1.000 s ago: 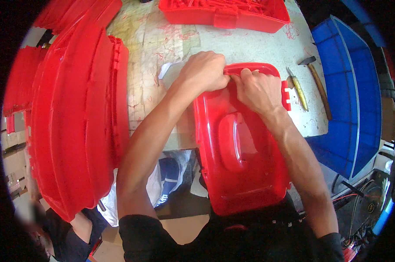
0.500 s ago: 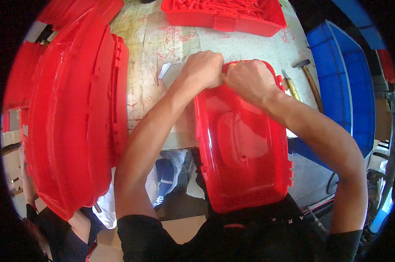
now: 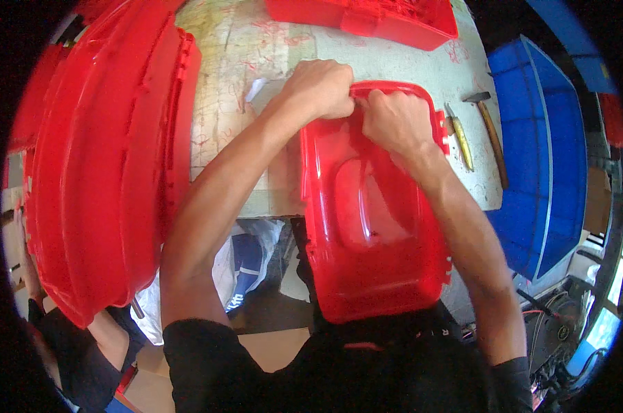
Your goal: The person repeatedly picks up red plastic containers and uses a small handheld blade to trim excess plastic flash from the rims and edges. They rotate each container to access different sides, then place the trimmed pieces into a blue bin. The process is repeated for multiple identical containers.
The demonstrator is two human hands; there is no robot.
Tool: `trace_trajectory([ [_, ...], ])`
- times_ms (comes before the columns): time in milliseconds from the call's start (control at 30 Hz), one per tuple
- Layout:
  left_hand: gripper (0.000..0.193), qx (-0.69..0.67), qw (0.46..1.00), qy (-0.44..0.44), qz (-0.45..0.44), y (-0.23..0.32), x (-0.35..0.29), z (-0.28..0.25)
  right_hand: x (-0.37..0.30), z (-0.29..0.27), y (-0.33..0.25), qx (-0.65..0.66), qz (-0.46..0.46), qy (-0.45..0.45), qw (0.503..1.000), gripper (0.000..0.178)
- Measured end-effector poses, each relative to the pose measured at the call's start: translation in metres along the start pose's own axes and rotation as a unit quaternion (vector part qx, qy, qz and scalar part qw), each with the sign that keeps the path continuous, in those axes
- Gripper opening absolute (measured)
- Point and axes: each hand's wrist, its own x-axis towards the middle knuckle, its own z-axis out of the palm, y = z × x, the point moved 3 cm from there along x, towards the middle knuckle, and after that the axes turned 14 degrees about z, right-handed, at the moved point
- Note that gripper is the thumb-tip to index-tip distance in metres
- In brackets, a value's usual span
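A deep red plastic tray (image 3: 387,279), an oblong shape moulded into its floor, rests its near end against the person's black shirt (image 3: 366,368) and its far end on the worktable (image 3: 256,175). It lies between the forearms; at its far rim the left hand (image 3: 322,89) is clenched on the corner and the right hand (image 3: 397,122) clenched beside it, fingertips hidden. Left, similar red shells (image 3: 98,172) stand stacked; right is a blue crate (image 3: 566,158). Farthest, a red box (image 3: 387,27) contains red pieces.
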Motion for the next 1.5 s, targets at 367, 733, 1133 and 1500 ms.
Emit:
trace_trajectory([
  [367,0.024,0.008,1.0,0.013,0.016,-0.005,-0.003,0.0,0.008,-0.024,-0.026,-0.248,-0.234,0.037,0.939,0.012],
  [733,0.026,0.019,1.0,0.001,-0.009,-0.004,0.001,-0.002,0.007,0.009,0.001,0.073,0.017,0.055,0.996,0.023],
  [1133,0.031,-0.067,0.998,-0.003,-0.002,-0.017,-0.009,-0.002,0.012,-0.041,-0.027,-0.221,-0.193,0.011,0.956,0.021],
  [1500,0.037,-0.162,0.985,0.049,-0.041,-0.027,-0.037,-0.013,0.241,-0.037,0.075,0.018,-0.118,0.064,0.991,0.022],
])
